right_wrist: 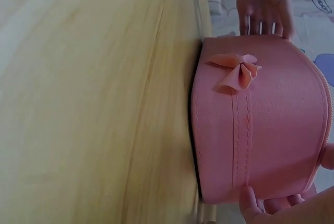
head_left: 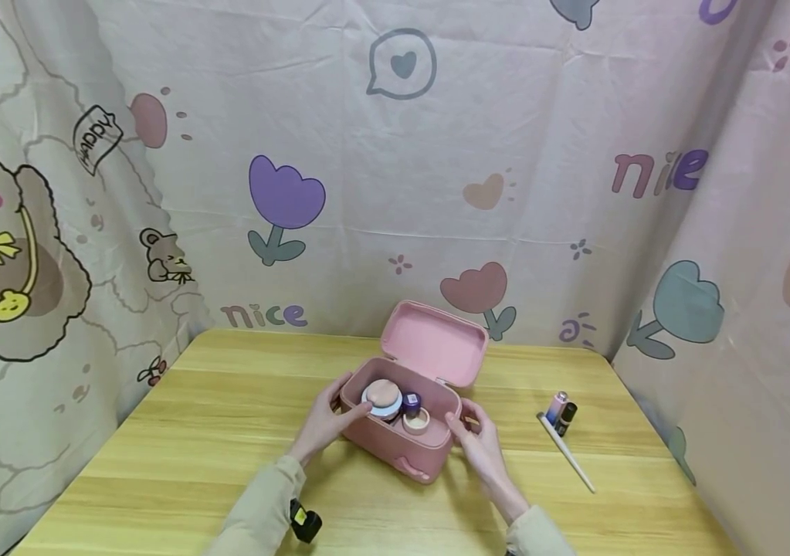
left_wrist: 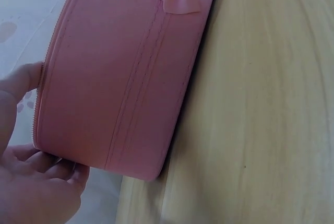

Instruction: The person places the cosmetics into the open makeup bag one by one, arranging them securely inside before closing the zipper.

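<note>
A pink cosmetic case (head_left: pixel 388 449) with a bow on its front stands on the table, its lid (head_left: pixel 436 344) tipped back. My left hand (head_left: pixel 328 423) grips the case's left end, thumb over the rim and fingers along the outside. At the opposite end my right hand (head_left: pixel 481 446) holds it the same way. Inside lie a round puff (head_left: pixel 384 393) on a white-edged disc, a small purple-capped container (head_left: pixel 411 402) and a little round pot (head_left: pixel 416 422). Stitched seams and the bow (right_wrist: pixel 244 72) show in the right wrist view.
On the wooden table (head_left: pixel 228 409), to the right, are a pink-and-blue tube (head_left: pixel 557 406), a black bottle (head_left: pixel 565 419) and a white-handled brush (head_left: pixel 568 454). A black object (head_left: pixel 306 523) sits by my left sleeve. Printed curtains (head_left: pixel 367 193) hang behind and at both sides.
</note>
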`<state>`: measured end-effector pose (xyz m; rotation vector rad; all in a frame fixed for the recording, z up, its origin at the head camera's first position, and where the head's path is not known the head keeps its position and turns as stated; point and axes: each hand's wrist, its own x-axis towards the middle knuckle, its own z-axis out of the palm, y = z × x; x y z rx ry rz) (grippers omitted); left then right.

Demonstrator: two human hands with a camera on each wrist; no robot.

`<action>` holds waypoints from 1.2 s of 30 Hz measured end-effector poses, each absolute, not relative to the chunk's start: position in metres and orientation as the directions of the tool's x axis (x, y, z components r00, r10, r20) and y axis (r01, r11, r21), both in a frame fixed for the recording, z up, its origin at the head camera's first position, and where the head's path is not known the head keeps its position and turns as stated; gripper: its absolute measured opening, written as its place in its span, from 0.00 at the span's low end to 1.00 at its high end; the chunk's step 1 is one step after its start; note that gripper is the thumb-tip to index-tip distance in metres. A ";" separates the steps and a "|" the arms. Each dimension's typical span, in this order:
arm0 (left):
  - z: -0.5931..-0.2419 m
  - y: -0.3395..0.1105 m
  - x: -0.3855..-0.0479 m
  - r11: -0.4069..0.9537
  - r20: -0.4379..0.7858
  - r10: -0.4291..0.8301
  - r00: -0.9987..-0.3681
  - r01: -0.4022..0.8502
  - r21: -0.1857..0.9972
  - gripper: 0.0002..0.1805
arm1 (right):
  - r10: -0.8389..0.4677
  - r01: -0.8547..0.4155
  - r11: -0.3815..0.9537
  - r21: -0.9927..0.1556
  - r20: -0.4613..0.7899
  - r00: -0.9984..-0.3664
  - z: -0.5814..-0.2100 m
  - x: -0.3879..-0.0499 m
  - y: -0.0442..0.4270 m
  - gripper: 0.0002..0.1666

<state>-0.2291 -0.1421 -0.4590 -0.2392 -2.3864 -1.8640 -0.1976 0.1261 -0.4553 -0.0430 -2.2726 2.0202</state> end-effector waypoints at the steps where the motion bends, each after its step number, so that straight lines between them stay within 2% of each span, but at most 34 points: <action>1: -0.459 -0.142 -0.228 0.245 0.187 0.055 -0.981 0.195 0.950 0.42 | 0.091 -0.052 0.117 -0.992 0.062 -0.994 -0.455 -0.198 0.126 0.33; 11: -0.459 -0.138 -0.220 0.339 0.261 0.004 -0.965 0.247 0.908 0.35 | 0.099 -0.043 0.093 -0.995 0.052 -0.994 -0.455 -0.206 0.131 0.30; 18: -0.459 -0.136 -0.216 0.390 0.320 -0.049 -0.946 0.277 0.878 0.21 | 0.054 -0.165 0.070 -0.984 0.169 -0.984 -0.460 -0.208 0.137 0.34; 27: -0.460 -0.137 -0.210 0.371 0.321 -0.099 -0.942 0.264 0.890 0.17 | -0.111 -0.010 -0.096 -0.995 0.021 -0.994 -0.453 -0.218 0.140 0.35; 31: -0.460 -0.137 -0.206 0.342 0.313 -0.108 -0.943 0.261 0.903 0.16 | -0.151 0.013 -0.075 -0.997 -0.001 -0.988 -0.453 -0.222 0.143 0.37; 36: -0.460 -0.135 -0.199 0.319 0.298 -0.119 -0.947 0.248 0.915 0.16 | -0.147 0.023 0.038 -0.999 -0.029 -0.989 -0.453 -0.228 0.148 0.35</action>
